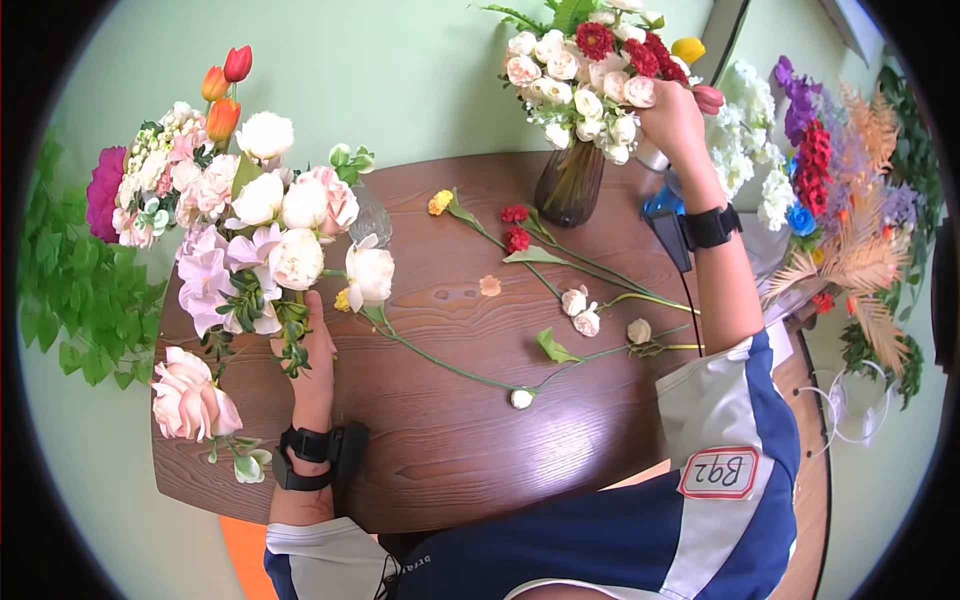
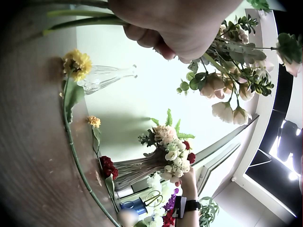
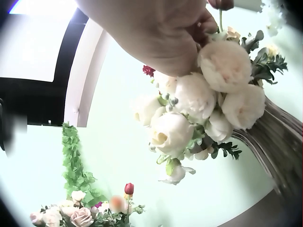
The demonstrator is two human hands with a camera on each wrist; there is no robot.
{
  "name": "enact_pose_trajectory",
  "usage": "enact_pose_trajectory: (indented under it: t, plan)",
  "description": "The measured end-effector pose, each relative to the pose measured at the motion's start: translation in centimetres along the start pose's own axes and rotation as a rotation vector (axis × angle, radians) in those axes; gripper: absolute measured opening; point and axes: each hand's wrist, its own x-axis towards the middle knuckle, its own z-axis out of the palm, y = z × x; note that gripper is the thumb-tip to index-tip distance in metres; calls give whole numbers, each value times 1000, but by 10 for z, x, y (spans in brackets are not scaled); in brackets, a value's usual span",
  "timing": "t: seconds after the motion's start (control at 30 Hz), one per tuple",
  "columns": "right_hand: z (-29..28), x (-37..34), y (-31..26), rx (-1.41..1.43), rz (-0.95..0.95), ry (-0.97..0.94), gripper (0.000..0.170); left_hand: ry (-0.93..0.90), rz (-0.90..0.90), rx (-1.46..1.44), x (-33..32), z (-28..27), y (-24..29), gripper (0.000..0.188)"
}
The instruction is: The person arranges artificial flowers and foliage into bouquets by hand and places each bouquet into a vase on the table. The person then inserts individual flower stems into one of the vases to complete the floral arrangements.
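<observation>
My left hand (image 1: 312,350) grips a large bouquet (image 1: 255,210) by its stems. White and pink roses, lilac blooms and orange and red tulips spread above the fist. In the left wrist view the green stems (image 2: 90,21) poke out of the curled fingers. At the back, my right hand (image 1: 675,125) is among the flowers of a second arrangement (image 1: 590,85) standing in a dark ribbed glass vase (image 1: 572,185). Its fingers pinch a thin stem (image 3: 220,20), seen in the right wrist view. A pink tulip (image 1: 708,99) shows just beside this hand.
Loose stems lie across the brown table (image 1: 430,460): a yellow carnation (image 1: 440,202), red flowers (image 1: 516,238) and small white roses (image 1: 580,312). A clear glass vase (image 1: 371,215) stands behind the left bouquet. Scissors in a blue holder (image 2: 135,205) are near the dark vase.
</observation>
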Motion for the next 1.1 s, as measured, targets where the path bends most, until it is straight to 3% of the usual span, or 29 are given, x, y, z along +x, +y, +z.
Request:
enact_pose_trajectory:
  t: [0.13, 0.2, 0.23, 0.3, 0.57, 0.67, 0.83, 1.03, 1.1]
  plan:
    - [-1, 8, 13, 53, -91, -80, 20, -9, 2, -21, 0, 1, 0, 18]
    - [-16, -1, -3, 75, -153, 89, 23, 3, -1, -30, 0, 0, 1, 18]
    - [-15, -2, -4, 76, -157, 86, 23, 4, -4, -35, 0, 0, 1, 18]
    - [-12, -4, -4, 114, -143, 188, 27, 4, -11, -39, -1, 1, 3, 18]
    - [-1, 3, 6, 11, -29, 166, 26, -10, 22, -1, 1, 0, -1, 19]
    - [-4, 3, 10, 34, -67, 111, 28, 1, 4, -27, 0, 1, 2, 18]
    - [-30, -18, 2, 278, -290, 269, 31, 12, -26, -24, 1, 0, 1, 15]
    - [-13, -24, 11, 374, -262, 310, 15, 6, -39, 26, 0, -1, -1, 9]
    - [-16, -32, 5, 475, -58, 504, 13, 19, -54, 30, 1, -2, 0, 8]
